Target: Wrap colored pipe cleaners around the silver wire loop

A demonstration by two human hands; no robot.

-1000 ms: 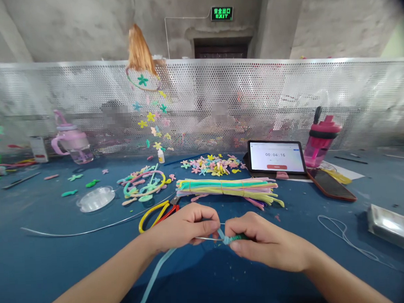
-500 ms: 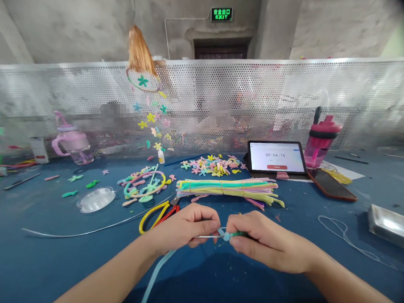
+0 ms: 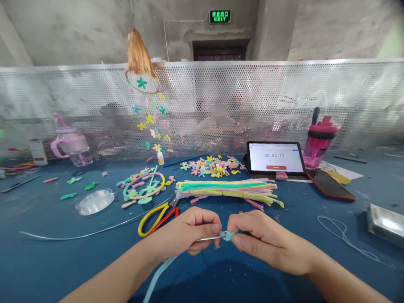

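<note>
My left hand is closed on a thin metal wire and a light blue pipe cleaner, whose tail trails down toward the bottom edge. My right hand pinches a small light blue twist at the wire's right end. A bit of dark green shows between the right fingers, mostly hidden. Both hands are close together above the blue table. Just left of my left hand lie scissors with yellow and red handles.
Behind the hands lies a bundle of pipe cleaners, with a pile of small flowers beyond. A tablet and pink bottle stand at right, near a phone. At left are a clear dish and long wire.
The short light blue end between my hands now lies lower and closer to the wire. Both hands keep their grip and have barely moved.
</note>
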